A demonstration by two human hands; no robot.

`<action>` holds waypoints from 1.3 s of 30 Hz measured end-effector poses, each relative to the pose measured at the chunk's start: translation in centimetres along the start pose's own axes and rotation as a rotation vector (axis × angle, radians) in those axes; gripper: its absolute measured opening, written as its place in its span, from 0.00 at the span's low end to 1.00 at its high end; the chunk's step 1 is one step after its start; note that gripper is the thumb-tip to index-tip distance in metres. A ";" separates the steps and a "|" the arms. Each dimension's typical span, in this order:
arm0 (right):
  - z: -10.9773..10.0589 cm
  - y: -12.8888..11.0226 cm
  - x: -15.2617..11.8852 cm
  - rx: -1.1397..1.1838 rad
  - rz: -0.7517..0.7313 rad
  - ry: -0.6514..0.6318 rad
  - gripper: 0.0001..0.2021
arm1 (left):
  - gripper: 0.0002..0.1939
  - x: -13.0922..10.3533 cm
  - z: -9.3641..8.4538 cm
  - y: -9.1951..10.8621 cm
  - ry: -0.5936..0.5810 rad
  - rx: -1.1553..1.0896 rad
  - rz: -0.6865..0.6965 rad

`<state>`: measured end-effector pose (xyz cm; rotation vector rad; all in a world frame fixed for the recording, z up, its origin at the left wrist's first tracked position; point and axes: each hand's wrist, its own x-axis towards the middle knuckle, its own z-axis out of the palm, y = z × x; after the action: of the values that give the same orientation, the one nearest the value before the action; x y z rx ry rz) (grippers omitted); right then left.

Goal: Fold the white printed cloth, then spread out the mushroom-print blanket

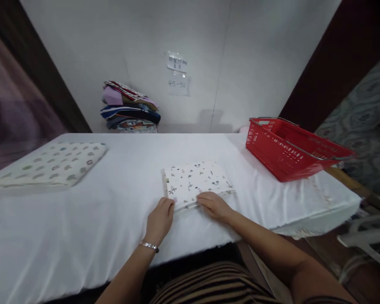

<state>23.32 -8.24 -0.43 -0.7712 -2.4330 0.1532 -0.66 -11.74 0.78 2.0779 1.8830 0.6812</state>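
A folded white cloth with small printed figures lies flat on the white-covered table in front of me. My left hand, with a silver bracelet at the wrist, grips the cloth's near left corner with its fingers closed. Along the near edge, right of the middle, my right hand has its fingers pressed together on the cloth; its thumb is partly hidden. Both hands rest low, close to the tabletop.
Another folded cloth with grey-brown spots lies at the left. A red plastic basket stands at the table's right end. Behind the table is a stack of folded fabrics against the wall. Paper notes hang above.
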 end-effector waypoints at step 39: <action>-9.4 8.0 -2.2 0.758 1.425 -0.161 0.07 | 0.11 0.6 0.6 -0.6 -0.029 0.072 0.003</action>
<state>33.96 -3.43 4.09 -1.9000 -1.2468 1.5492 -0.83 -11.00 0.07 2.1222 1.9165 0.5892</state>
